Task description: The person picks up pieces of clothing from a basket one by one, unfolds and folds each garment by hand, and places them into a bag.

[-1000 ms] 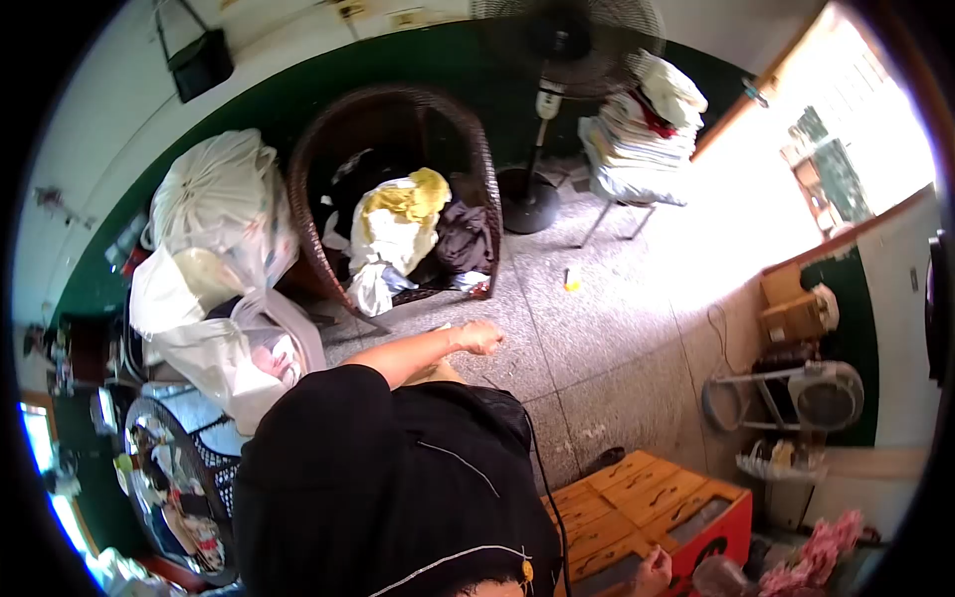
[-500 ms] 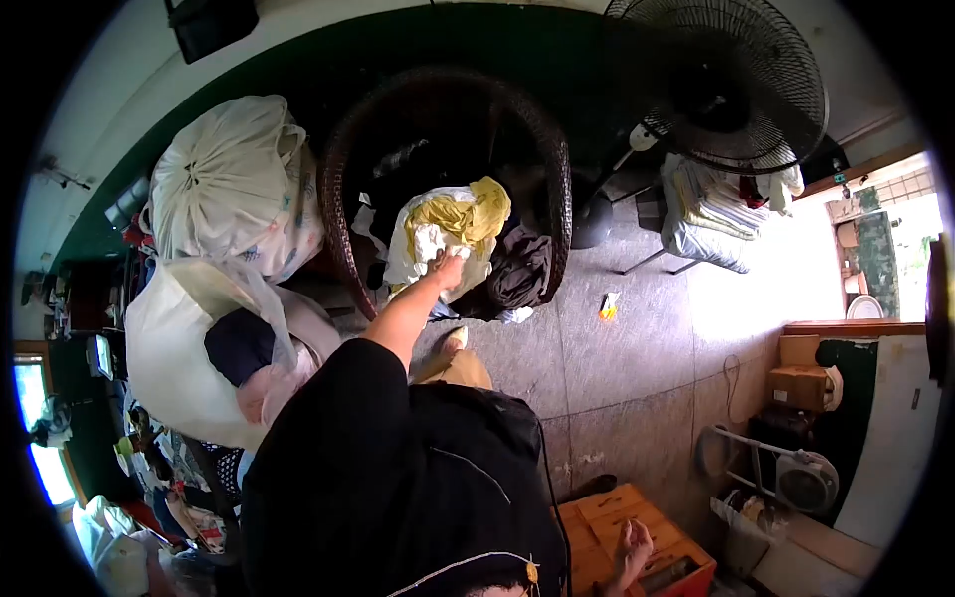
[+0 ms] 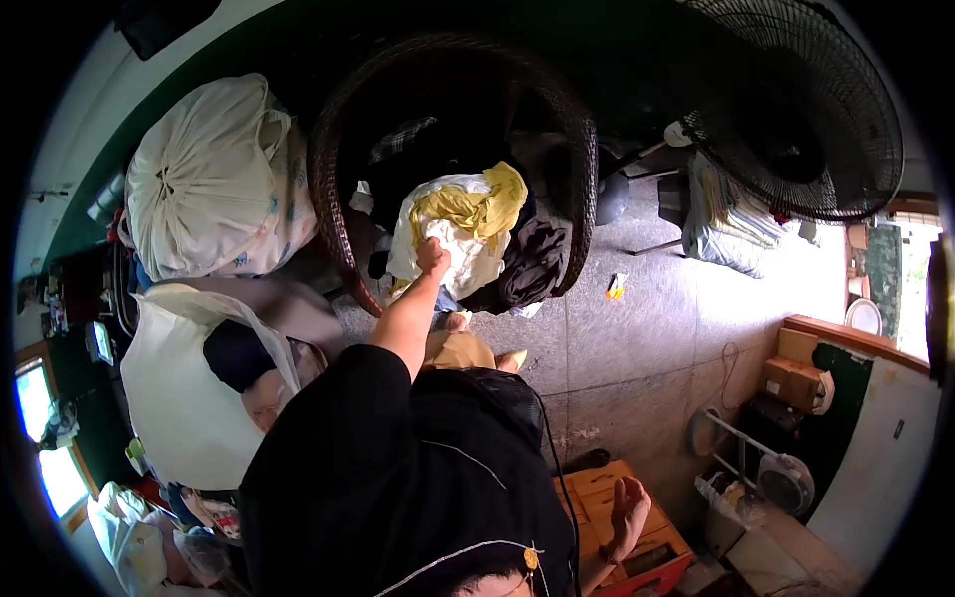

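Note:
My left hand (image 3: pixel 433 259) reaches forward, its fingers closed on a white cloth (image 3: pixel 466 257) on top of a pile of laundry. A crumpled yellow cloth (image 3: pixel 482 207) lies against the white one, just beyond the hand. To the right of them is a dark bunched garment (image 3: pixel 534 264). The pile sits within a round, dark woven frame (image 3: pixel 324 169), like a wicker chair or basket. My right hand (image 3: pixel 629 512) is raised at my right side above an orange wooden box (image 3: pixel 592 497); its fingers are loosely bent and hold nothing.
A tied white sack (image 3: pixel 204 189) and an open white bag (image 3: pixel 174 383) with dark cloth inside stand on the left. At the right are a large black fan (image 3: pixel 796 119) and a stack of folded cloths (image 3: pixel 731 219). A small orange-and-white packet (image 3: pixel 616 288) lies on the floor.
My left hand has gone from lying with fingers spread on the white cloth to closing on it, slightly left. My right hand has risen a little. The camera view has shifted.

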The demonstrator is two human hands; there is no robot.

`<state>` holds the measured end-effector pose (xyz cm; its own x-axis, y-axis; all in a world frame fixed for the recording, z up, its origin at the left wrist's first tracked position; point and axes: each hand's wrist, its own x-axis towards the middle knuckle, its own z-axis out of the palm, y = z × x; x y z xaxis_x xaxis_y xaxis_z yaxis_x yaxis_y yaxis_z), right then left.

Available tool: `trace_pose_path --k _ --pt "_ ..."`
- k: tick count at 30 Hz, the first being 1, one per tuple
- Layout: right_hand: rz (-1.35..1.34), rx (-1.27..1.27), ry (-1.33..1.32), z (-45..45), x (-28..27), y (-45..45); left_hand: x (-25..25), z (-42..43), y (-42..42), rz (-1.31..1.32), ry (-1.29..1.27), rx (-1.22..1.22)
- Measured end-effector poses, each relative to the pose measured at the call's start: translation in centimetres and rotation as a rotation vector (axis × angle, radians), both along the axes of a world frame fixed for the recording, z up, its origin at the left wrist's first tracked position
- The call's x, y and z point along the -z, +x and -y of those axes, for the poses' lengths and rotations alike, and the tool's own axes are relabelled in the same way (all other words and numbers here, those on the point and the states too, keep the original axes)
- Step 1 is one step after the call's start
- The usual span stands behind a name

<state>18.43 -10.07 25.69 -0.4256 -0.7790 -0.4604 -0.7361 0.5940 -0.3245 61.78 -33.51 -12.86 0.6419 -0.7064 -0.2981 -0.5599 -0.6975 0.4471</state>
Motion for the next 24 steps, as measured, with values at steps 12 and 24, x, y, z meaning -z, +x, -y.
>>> trace_pose_path --k 12,24 --pt "0.376 -0.737 -0.368 20.1 6.3 7.3 -19.0 -1.3 0.5 -1.306 -0.413 -0.206" --pt "1.311 -0.895 -0.199 31.1 6.1 24.0 -37.4 -3.8 -3.8 -1.165 -0.905 -0.061"
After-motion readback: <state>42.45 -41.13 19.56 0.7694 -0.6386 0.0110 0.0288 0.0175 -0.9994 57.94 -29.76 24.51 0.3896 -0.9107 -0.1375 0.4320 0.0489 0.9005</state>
